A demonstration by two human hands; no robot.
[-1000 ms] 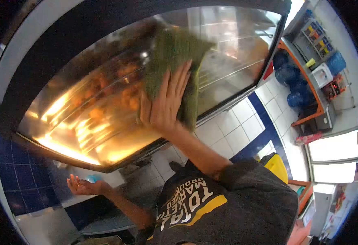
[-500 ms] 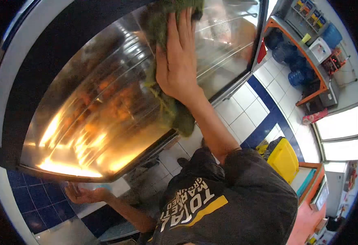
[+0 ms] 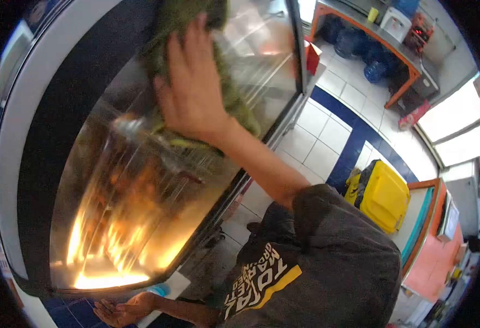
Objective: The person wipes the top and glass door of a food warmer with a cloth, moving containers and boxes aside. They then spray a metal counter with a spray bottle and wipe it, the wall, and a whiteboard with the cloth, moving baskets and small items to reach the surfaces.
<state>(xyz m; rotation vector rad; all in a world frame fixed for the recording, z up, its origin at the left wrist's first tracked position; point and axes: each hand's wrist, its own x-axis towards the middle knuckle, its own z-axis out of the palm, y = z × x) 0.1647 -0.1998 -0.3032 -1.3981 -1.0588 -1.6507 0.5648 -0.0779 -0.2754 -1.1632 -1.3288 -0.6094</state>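
My right hand [image 3: 196,87] lies against a green cloth [image 3: 234,106], pressing it on the glass pane [image 3: 262,60] of a lit display case. Its fingers stretch upward over the cloth and are blurred by motion. Behind the glass, wire racks and orange-brown items [image 3: 147,186] show faintly, with bright light glowing at the bottom. My left hand [image 3: 122,310] hangs below the case's lower edge, palm turned up and fingers loosely curled, with nothing visible in it. A light blue object [image 3: 160,290] shows near its wrist, partly hidden.
The case's thick dark frame [image 3: 48,142] curves along the left. A yellow bin lid [image 3: 385,197] stands to the right on the tiled floor [image 3: 319,131]. Farther back, blue water jugs [image 3: 376,71] sit beneath an orange-framed counter [image 3: 409,76].
My right hand and the cloth have moved left and a little down across the glass. My left hand shows lower in view. The whole view has shifted as well.
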